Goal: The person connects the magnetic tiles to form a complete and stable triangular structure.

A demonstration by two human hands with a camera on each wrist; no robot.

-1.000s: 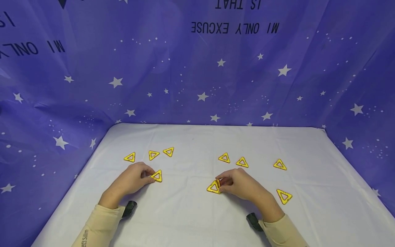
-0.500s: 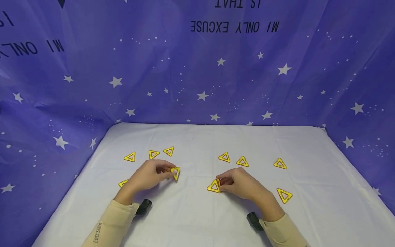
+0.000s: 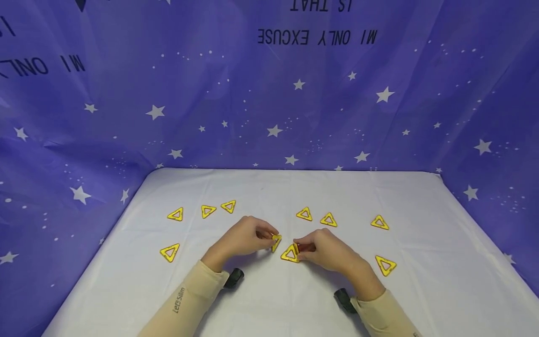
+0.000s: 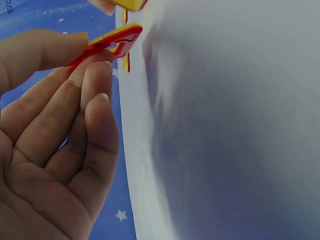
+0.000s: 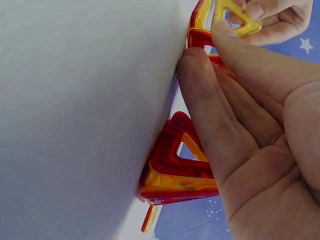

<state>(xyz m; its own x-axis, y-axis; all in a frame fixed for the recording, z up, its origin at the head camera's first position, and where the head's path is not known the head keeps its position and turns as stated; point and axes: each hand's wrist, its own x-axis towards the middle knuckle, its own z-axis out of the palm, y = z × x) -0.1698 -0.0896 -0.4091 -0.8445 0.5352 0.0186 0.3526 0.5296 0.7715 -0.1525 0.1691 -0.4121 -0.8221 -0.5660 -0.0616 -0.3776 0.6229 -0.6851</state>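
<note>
In the head view my left hand [image 3: 246, 237] pinches a triangular magnetic tile [image 4: 116, 36], yellow on one side and red on the other, holding it tilted just above the white table. Close to its right, my right hand [image 3: 330, 250] grips the edge of a second tile [image 3: 296, 249] with thumb and fingers. Another yellow triangular tile [image 3: 284, 257] sits against that edge; whether the two are joined I cannot tell. A small gap separates the left hand's tile from this pair. My right fingers partly cover the tiles in the right wrist view.
More hollow yellow triangles lie on the white table [image 3: 261, 299]: a group at back left [image 3: 208, 211], one at left [image 3: 170, 252], two behind the right hand [image 3: 329, 220], and two at right [image 3: 385, 265]. A purple starred curtain [image 3: 269, 93] hangs behind.
My left hand has carried its tile rightward, close to the right hand's tiles, uncovering the tile at left. The tile has turned more edge-on. My right hand has stayed nearly still.
</note>
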